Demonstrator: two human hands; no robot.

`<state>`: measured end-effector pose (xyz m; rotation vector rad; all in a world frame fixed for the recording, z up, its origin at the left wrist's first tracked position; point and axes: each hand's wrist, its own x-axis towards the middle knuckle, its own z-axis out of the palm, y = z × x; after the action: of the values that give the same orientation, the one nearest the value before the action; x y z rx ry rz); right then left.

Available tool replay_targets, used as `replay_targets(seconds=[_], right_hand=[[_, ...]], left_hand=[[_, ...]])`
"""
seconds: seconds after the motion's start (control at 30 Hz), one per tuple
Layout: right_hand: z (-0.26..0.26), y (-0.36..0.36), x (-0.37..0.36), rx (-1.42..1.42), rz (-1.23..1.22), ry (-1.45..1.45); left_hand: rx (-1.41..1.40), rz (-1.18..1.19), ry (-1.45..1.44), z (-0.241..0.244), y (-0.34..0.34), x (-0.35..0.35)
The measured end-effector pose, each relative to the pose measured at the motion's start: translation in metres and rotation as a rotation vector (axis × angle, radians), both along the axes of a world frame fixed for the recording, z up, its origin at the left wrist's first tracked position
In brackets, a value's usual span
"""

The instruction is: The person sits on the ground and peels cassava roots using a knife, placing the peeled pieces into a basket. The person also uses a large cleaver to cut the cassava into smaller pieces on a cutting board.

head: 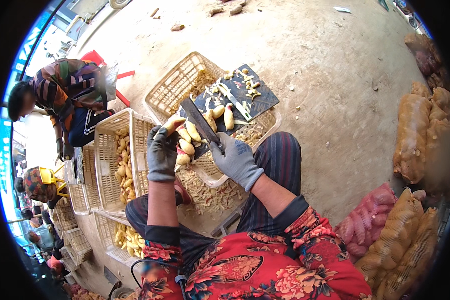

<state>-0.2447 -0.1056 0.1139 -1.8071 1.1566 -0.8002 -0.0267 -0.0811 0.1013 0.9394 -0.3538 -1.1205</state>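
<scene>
In my gloved left hand (pixel 162 154) is a pale, partly peeled sweet potato (pixel 173 123), held between thumb and fingers. My gloved right hand (pixel 237 159) grips a broad, dark-bladed knife (pixel 199 120) by its handle end, the blade slanting up and left near the sweet potato. Below both hands a black board (pixel 263 98) rests across a plastic crate (pixel 170 77). Several peeled sweet potatoes (pixel 186 146) lie on the board, some with reddish ends. A white-handled peeler (pixel 234 102) lies farther up, among cut scraps (pixel 249 83).
Peelings (pixel 206 189) cover the floor between my feet. Left stand crates of peeled sweet potatoes (pixel 124 168) and yellow pieces (pixel 129 240). A person (pixel 69 90) works bent over at far left. Filled mesh sacks (pixel 386 236) line the right side.
</scene>
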Motion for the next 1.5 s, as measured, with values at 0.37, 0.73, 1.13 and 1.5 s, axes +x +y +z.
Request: replay_targets(seconds=[0.37, 0.73, 1.13, 1.5], right_hand=[[-0.017, -0.009, 0.032, -0.149, 0.13, 0.33], [0.017, -0.06, 0.002, -0.003, 0.028, 0.169], [-0.004, -0.092, -0.012, 0.089, -0.131, -0.22], [0.001, -0.108, -0.017, 0.276, -0.201, -0.368]], left_hand=[[0.107, 0.276, -0.051, 0.005, 0.003, -0.018], [0.305, 0.46, -0.115, -0.052, -0.04, -0.007], [0.562, -0.074, -1.224, -0.056, -0.043, -0.001], [1.091, -0.462, -1.92, -0.05, -0.07, -0.035]])
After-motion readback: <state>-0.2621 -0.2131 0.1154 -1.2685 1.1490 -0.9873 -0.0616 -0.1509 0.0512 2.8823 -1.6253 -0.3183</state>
